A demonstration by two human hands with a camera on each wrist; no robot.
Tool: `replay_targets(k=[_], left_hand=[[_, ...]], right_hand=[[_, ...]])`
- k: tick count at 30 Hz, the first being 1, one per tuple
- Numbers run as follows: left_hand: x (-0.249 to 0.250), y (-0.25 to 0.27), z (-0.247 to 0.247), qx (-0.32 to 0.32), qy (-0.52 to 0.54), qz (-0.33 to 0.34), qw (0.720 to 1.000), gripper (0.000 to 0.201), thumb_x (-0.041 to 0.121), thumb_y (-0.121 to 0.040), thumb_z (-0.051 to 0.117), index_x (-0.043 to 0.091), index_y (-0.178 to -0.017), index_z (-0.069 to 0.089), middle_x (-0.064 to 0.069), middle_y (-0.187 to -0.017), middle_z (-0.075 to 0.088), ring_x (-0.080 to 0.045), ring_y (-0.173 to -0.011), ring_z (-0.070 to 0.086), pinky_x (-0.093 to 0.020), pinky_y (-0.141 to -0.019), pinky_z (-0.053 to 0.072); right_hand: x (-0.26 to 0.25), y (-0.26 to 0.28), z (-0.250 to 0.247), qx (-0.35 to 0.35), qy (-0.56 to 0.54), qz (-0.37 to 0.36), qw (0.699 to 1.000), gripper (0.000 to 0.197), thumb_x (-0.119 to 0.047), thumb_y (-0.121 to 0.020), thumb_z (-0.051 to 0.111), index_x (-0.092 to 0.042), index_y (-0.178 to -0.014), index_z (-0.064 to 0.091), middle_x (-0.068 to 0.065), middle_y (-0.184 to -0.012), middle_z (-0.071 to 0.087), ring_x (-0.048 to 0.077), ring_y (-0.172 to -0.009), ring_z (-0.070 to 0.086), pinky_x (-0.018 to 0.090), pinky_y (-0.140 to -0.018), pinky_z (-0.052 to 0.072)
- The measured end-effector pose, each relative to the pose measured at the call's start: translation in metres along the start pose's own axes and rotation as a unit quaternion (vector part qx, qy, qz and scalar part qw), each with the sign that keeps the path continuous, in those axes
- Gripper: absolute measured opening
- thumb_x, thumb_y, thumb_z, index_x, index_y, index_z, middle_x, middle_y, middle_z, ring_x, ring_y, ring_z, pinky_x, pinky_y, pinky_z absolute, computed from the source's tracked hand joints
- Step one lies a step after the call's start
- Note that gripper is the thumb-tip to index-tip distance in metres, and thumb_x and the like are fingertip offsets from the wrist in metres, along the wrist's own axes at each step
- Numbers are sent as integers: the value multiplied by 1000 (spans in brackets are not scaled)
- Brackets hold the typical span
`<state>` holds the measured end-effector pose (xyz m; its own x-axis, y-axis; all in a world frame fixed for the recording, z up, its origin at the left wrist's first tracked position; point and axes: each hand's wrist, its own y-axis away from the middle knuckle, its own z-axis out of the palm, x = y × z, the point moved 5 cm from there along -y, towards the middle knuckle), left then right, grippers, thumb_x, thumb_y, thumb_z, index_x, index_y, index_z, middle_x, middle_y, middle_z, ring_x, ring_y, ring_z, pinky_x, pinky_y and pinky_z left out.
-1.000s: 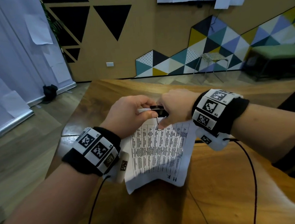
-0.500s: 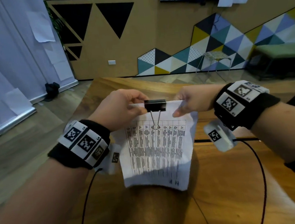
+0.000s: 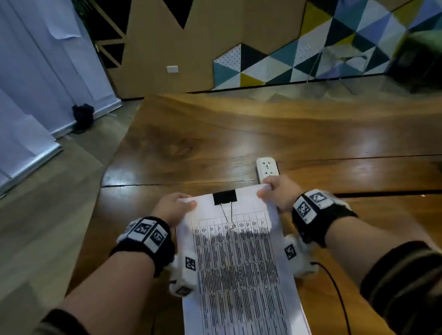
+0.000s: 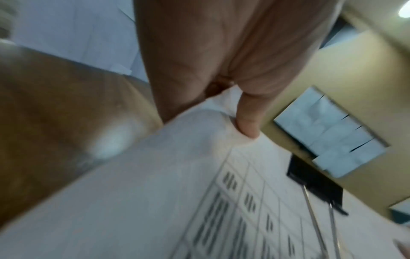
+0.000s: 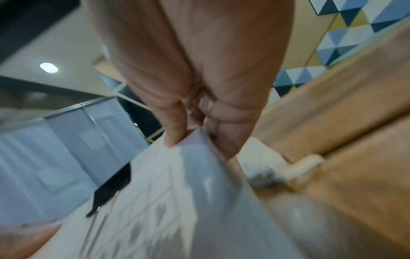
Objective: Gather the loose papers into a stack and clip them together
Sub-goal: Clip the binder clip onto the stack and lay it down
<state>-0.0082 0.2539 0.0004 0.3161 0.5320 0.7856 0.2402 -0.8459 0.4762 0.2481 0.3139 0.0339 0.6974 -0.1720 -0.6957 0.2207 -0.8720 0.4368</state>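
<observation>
Both hands are holding the paper stack (image 3: pixel 237 270) by its far corners, in the lower centre of the head view, over the wooden table (image 3: pixel 211 141). The left hand (image 3: pixel 173 208) is pinching the far-left corner: in the left wrist view the thumb (image 4: pixel 248 121) is pressing down on the top sheet, with the other fingers going under the paper, where they are hidden. The right hand (image 3: pixel 279 192) is pinching the far-right corner — in the right wrist view the thumb (image 5: pixel 175 126) is lying on the top face and the curled fingers (image 5: pixel 224 135) are closing against the underside.

The black binder clip (image 3: pixel 225 197) is sitting clamped on the middle of the stack's far edge, between the two hands and touched by neither. Its wire handle (image 3: pixel 228 217) is lying folded flat on the top sheet, pointing toward the bottom of the frame. The top sheet is showing a printed table of dense rows; the text is too blurred to read. The near end of the stack is running out of the bottom edge of the frame.

A white power strip (image 3: pixel 267 169) is lying on the table just above the right hand — whether the two are touching, cannot tell. Both wrist views are motion-blurred.
</observation>
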Motion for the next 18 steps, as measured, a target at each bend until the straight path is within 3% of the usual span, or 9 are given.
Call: replay_targets(k=[2,4,6,8,10,13,15,18], left_hand=[[-18,-18,2,46,31,-26,998,22,27,-84,69,16,-103,67,-10,-116,65,-31,-110,60,-46,-100,47],[-32,-32,3,70,62,-49,994,44,36,-83,68,11,-118,62,-10,-121,65,-32,-113,61,-50,-100,48],[-47,-36,5,57,72,-95,991,60,45,-77,66,10,-126,58,-13,-125,65,-35,-116,61,-54,-100,48],[-60,-22,5,39,50,-140,988,54,32,-84,63,10,-132,50,-14,-127,62,-35,-117,58,-49,-94,50],[-73,3,6,31,4,-162,986,35,15,-91,59,13,-125,54,-12,-120,61,-31,-111,59,-42,-80,54],[-94,37,13,15,-44,-152,987,14,8,-90,62,10,-103,64,-10,-100,67,-25,-92,65,-34,-65,57],[-104,48,19,16,-35,-132,990,9,6,-86,66,12,-93,66,-12,-92,70,-24,-86,69,-35,-65,60],[-107,41,18,71,-49,-97,992,15,7,-79,74,21,-77,67,-8,-81,72,-26,-79,71,-45,-75,61]], right_hand=[[7,-15,16,54,-18,12,998,15,-13,-90,46,-18,-89,60,14,-107,61,30,-100,59,33,-83,49],[18,-26,23,94,0,46,994,19,-14,-93,46,-8,-98,63,18,-119,62,35,-113,57,37,-93,46],[35,-32,29,90,34,92,991,25,-16,-93,52,1,-106,66,16,-114,66,34,-107,62,35,-89,50],[56,-28,35,50,94,129,986,25,-16,-88,61,2,-103,66,14,-107,69,29,-93,65,32,-79,55],[73,-13,41,12,136,142,980,22,-20,-85,67,-3,-99,66,7,-95,67,21,-84,61,29,-67,52],[91,17,51,-20,104,152,983,18,-21,-79,75,-11,-93,67,2,-89,64,16,-80,63,29,-63,59],[93,26,57,-12,116,143,983,14,-18,-78,76,-14,-87,67,0,-87,65,14,-78,64,28,-69,59],[86,21,58,20,133,115,984,12,-16,-80,74,-14,-90,68,-2,-85,62,13,-82,58,23,-71,47]])
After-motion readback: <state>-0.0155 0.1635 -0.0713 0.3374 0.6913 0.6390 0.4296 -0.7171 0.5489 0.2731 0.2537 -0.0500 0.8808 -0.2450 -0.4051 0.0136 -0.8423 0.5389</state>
